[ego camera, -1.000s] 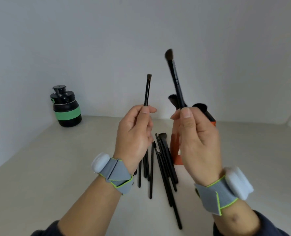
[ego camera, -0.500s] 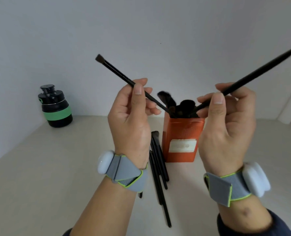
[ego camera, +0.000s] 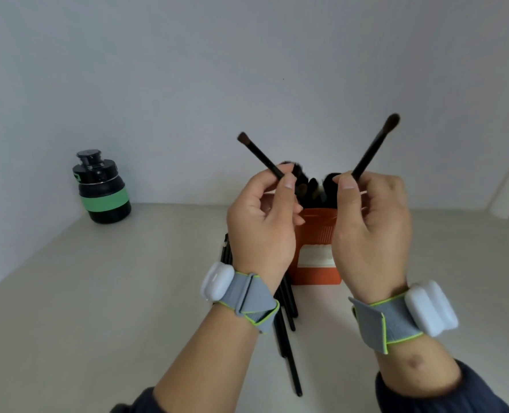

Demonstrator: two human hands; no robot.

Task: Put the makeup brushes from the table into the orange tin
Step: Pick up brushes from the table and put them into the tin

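Note:
The orange tin [ego camera: 317, 231] stands upright on the table, several dark brush heads [ego camera: 302, 181] poking out of its top. My left hand [ego camera: 262, 225] pinches a thin black brush [ego camera: 259, 155] that leans up to the left, bristles uppermost. My right hand [ego camera: 369, 231] pinches a second black brush [ego camera: 375, 146] leaning up to the right. Both hands hover in front of and just above the tin's mouth; the brushes' lower ends are hidden behind my fingers. Several black brushes [ego camera: 286, 329] lie on the table below my left wrist, left of the tin.
A black bottle with a green band [ego camera: 102, 189] stands at the back left near the wall. A white object [ego camera: 506, 192] sits at the far right edge. The pale table [ego camera: 98, 308] meets a plain wall behind.
Both hands have dropped and drawn together over the tin. The two brushes have swung steeper and lower, handles pointing down toward the tin's opening.

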